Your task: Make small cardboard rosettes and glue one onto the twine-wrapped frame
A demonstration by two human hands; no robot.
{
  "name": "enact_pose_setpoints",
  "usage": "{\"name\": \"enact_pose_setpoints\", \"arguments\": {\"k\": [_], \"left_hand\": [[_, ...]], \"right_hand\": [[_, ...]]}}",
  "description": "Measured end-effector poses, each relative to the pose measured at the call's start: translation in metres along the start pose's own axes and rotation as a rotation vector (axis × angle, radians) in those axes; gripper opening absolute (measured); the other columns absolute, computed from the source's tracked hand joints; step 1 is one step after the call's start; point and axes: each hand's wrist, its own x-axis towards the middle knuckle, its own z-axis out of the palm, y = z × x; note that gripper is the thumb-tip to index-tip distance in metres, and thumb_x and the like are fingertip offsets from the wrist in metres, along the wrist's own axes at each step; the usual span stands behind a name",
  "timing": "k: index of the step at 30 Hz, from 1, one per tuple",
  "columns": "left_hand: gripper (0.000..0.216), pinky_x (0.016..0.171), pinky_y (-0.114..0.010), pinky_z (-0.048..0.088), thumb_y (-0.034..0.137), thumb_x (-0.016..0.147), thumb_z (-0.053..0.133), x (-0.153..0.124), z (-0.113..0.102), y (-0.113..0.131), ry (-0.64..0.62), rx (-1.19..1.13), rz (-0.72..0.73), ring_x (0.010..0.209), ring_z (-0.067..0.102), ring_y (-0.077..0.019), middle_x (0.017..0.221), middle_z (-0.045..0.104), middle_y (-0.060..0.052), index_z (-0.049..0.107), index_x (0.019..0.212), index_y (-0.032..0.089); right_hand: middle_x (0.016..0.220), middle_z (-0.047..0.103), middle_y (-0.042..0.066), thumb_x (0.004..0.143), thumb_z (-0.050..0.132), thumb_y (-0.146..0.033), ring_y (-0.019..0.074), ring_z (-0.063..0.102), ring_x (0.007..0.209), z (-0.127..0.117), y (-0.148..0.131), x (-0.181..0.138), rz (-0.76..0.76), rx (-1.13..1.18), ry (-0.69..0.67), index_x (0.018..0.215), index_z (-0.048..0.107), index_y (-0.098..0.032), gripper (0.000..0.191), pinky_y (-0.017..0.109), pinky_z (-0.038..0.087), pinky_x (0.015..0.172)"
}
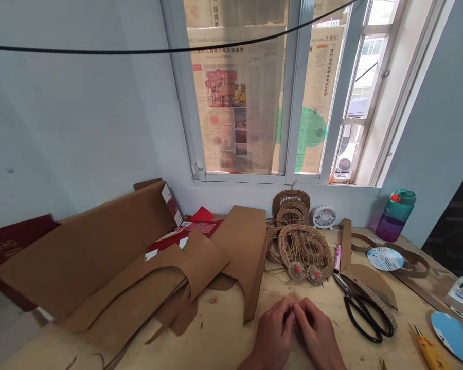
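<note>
Low in the middle of the view, my left hand (274, 329) and my right hand (315, 325) meet at the fingertips, thumbs and forefingers pinched close together. Whatever they pinch is hidden or too small to name. Just beyond them on the wooden table lie woven brown cord pieces (306, 246), with two pleated rosettes (297, 270) with red centres at their near edge. Black-handled scissors (364, 311) rest to the right of my right hand, partly against a cut piece of cardboard (370, 282). Left of my hands, a curved cardboard sheet (247, 246) reaches near my left hand.
A large cardboard box (100, 241) and cut scraps fill the left side. Along the back stand a small white fan (324, 217) and a teal-purple bottle (395, 216). A pink marker (337, 258), a yellow-handled tool (428, 349) and a blue disc (457, 336) lie right.
</note>
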Motion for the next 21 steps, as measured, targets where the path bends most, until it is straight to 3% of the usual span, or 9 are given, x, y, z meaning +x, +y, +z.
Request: {"name": "enact_pose_setpoints", "arguments": {"k": [21], "left_hand": [[0.019,0.063,-0.026,0.041,0.012,0.087,0.039,0.0002,0.0025,-0.0047,-0.022,0.075,0.007,0.076,0.057,-0.0189,0.082,0.064,-0.004,0.054,0.078,0.019]], "right_hand": [[0.054,0.047,-0.003,0.084,0.040,-0.055,0.0152,0.046,0.055,-0.0002,0.0030,0.0014,0.022,-0.043,-0.012,0.059,0.048,-0.021,0.043,0.022,0.035,0.053]]}}
